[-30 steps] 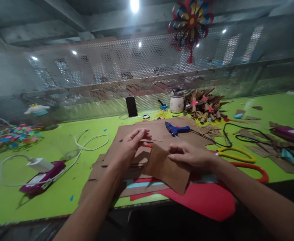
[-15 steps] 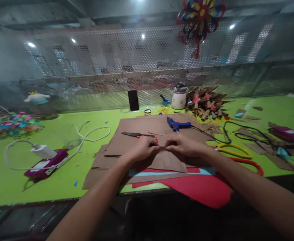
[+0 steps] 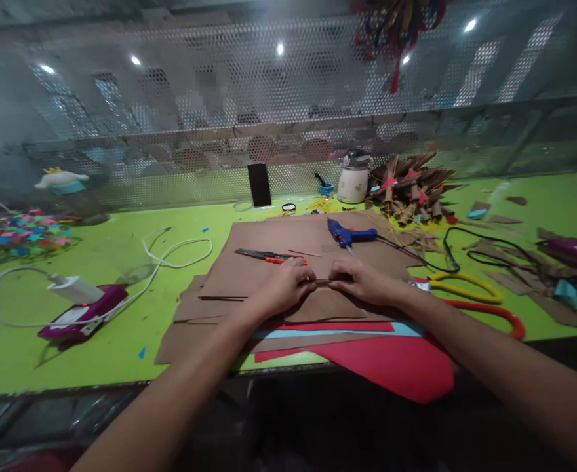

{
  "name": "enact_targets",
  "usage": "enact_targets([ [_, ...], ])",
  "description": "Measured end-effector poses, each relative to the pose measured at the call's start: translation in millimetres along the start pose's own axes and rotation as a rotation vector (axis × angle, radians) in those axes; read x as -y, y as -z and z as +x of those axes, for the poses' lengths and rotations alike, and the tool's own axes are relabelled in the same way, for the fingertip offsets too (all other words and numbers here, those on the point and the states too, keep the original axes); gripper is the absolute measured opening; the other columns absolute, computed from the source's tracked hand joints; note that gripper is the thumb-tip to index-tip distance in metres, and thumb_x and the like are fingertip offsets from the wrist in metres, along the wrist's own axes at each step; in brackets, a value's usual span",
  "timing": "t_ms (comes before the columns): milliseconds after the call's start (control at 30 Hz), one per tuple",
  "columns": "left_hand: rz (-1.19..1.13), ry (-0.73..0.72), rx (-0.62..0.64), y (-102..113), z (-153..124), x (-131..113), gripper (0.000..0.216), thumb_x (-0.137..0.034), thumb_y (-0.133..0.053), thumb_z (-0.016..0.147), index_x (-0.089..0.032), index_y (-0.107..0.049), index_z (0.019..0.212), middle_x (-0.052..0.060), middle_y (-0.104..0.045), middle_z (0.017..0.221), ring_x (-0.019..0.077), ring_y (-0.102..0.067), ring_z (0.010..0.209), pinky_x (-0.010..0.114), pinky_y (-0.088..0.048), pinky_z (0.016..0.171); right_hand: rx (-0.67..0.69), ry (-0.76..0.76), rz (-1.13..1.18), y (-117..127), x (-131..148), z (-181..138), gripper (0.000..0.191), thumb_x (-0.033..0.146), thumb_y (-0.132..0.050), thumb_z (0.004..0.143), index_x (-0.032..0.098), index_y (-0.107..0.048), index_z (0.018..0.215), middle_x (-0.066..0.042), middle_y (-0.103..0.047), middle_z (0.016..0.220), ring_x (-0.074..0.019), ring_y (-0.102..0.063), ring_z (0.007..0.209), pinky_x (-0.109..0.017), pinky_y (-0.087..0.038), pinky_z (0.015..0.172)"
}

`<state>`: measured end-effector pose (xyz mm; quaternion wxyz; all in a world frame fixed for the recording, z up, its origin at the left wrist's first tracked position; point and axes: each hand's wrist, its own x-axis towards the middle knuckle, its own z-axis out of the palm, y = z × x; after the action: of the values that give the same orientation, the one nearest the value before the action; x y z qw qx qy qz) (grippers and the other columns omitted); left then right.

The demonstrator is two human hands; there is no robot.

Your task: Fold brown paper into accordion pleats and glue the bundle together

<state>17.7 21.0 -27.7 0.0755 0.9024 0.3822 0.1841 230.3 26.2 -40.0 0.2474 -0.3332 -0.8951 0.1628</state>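
My left hand (image 3: 291, 283) and my right hand (image 3: 355, 278) pinch the far edge of a brown paper sheet (image 3: 325, 308), a short gap apart. Between my fingertips that edge looks narrowly rolled or folded. Under it lie stacked brown sheets (image 3: 219, 275), with red paper (image 3: 397, 367) and light blue paper (image 3: 288, 334) sticking out at the near side. A box cutter (image 3: 259, 255) rests just beyond my left hand, with a thin stick (image 3: 304, 253) beside it. Past my right hand is a blue glue gun (image 3: 350, 234), its nozzle pointing toward that hand.
Scissors with yellow and red handles (image 3: 465, 287) lie by my right forearm. A purple power strip (image 3: 84, 314) with a white charger is at left, near colourful paper stars (image 3: 23, 236). A white bottle (image 3: 353, 180), a phone (image 3: 259, 184) and rolled brown paper pieces (image 3: 411, 187) stand at the back.
The view has tipped slightly downward, so the table items sit higher in the picture. Both hands keep their pinch on the brown paper's edge, which appears drawn a little nearer its rolled form.
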Motion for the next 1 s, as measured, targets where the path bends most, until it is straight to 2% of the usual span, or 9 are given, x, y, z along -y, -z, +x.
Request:
enact_targets([
  [133, 0.046, -0.026, -0.042, -5, 2, -5, 0.020, -0.029, -0.049, 0.084, -0.015, -0.061, 0.076, 0.005, -0.051, 0.078, 0.0160, -0.048, 0.078, 0.025, -0.038, 0.067, -0.018, 0.085, -0.091, -3, 6, 5, 0.015, 0.024, -0.050, 0.084, 0.014, -0.056, 0.074, -0.005, -0.055, 0.074, -0.0134, -0.047, 0.069, -0.025, -0.037, 0.062],
  [267, 0.047, -0.030, -0.027, -2, 0, -8, 0.019, -0.021, -0.044, 0.085, -0.014, -0.059, 0.076, 0.005, -0.050, 0.080, 0.0160, -0.048, 0.078, 0.026, -0.038, 0.067, 0.020, 0.138, -0.126, 0, 9, 8, 0.016, 0.019, -0.045, 0.086, 0.013, -0.057, 0.078, -0.007, -0.055, 0.080, -0.0148, -0.048, 0.076, -0.026, -0.038, 0.066],
  [433, 0.015, -0.036, 0.017, 4, -4, -7, 0.017, -0.014, -0.044, 0.083, -0.015, -0.061, 0.083, 0.006, -0.050, 0.082, 0.0164, -0.047, 0.078, 0.026, -0.037, 0.065, 0.081, 0.101, -0.137, 6, 2, 5, 0.012, 0.012, -0.046, 0.083, 0.014, -0.057, 0.079, -0.006, -0.053, 0.080, -0.0149, -0.048, 0.076, -0.026, -0.037, 0.066],
  [633, 0.018, -0.025, 0.095, 12, -6, -5, 0.026, -0.009, -0.040, 0.082, -0.017, -0.062, 0.095, 0.006, -0.051, 0.087, 0.0165, -0.047, 0.078, 0.027, -0.038, 0.067, 0.119, 0.081, -0.131, 16, -1, -2, 0.011, 0.008, -0.047, 0.078, 0.016, -0.054, 0.076, -0.003, -0.052, 0.079, -0.0133, -0.045, 0.070, -0.024, -0.035, 0.062],
  [833, 0.039, -0.037, 0.145, 20, -11, -6, 0.029, -0.011, -0.040, 0.083, -0.020, -0.061, 0.100, 0.007, -0.050, 0.090, 0.0173, -0.048, 0.081, 0.029, -0.039, 0.070, 0.156, 0.060, -0.124, 22, -1, -9, 0.017, 0.002, -0.047, 0.075, 0.016, -0.055, 0.080, -0.004, -0.052, 0.083, -0.0146, -0.046, 0.076, -0.024, -0.037, 0.066],
  [1000, 0.090, -0.073, 0.161, 24, -12, -11, 0.025, -0.017, -0.039, 0.085, -0.019, -0.061, 0.096, 0.007, -0.049, 0.087, 0.0158, -0.047, 0.074, 0.028, -0.038, 0.066, 0.158, 0.066, -0.184, 22, 2, -13, 0.022, -0.002, -0.046, 0.072, 0.016, -0.055, 0.080, -0.005, -0.053, 0.083, -0.0151, -0.045, 0.077, -0.025, -0.035, 0.067],
])
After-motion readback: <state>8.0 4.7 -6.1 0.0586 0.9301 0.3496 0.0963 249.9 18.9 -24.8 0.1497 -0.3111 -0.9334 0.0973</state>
